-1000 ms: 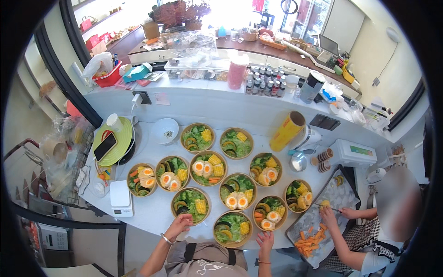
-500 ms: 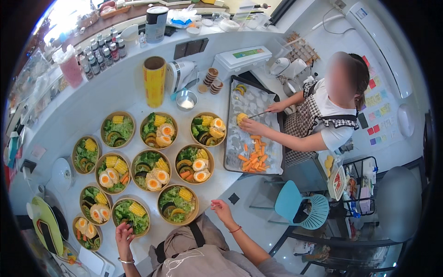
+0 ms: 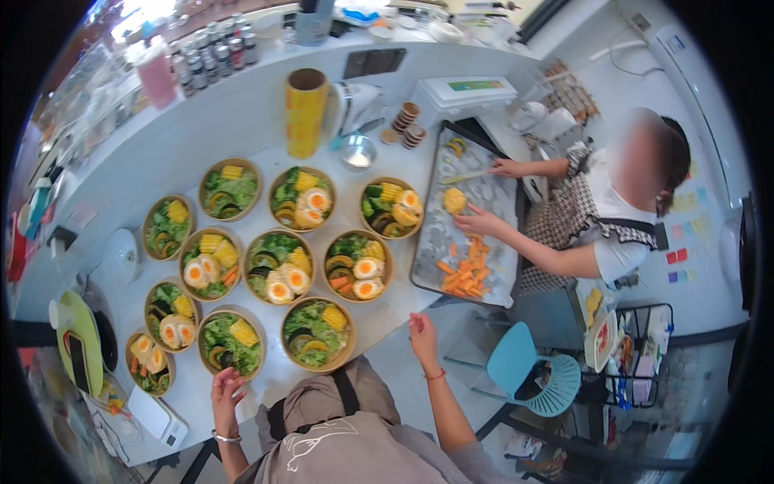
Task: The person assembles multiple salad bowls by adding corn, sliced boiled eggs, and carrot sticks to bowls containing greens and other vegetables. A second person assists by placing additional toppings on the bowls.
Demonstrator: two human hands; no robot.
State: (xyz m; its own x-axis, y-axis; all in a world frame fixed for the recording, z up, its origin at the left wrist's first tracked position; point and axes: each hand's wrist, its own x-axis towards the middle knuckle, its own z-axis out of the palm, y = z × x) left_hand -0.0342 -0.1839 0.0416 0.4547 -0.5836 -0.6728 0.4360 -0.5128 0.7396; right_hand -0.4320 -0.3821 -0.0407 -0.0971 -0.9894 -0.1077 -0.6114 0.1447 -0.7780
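Note:
My left hand [image 3: 227, 390] is by the near rim of a round bowl [image 3: 260, 355] of lettuce, dark squash slices and corn. Its fingers are slightly bent and apart, with nothing seen in them. Out past the table's near edge, my right hand [image 3: 423, 337] is raised, its fingers loosely curled and holding nothing visible. To its left sits another salad bowl [image 3: 351, 343] with a corn piece and squash slices. Several more bowls, such as one with halved eggs and carrot [image 3: 390, 270], spread over the white table; some hold broccoli.
Across the table a co-worker's hand [image 3: 484, 223] is beside a yellow corn piece [image 3: 454, 200] on a lined baking tray [image 3: 427, 266]; the other holds a knife [image 3: 468, 176]. Carrot sticks [image 3: 466, 270] lie there too. A yellow film roll [image 3: 305, 117], a metal bowl [image 3: 357, 151] and a blue chair [image 3: 512, 355] stand around.
The view has shifted, so the bowls appear higher. My left hand has drawn back a little from the bowl; my right has moved rightward. The co-worker's knife has come away from the corn.

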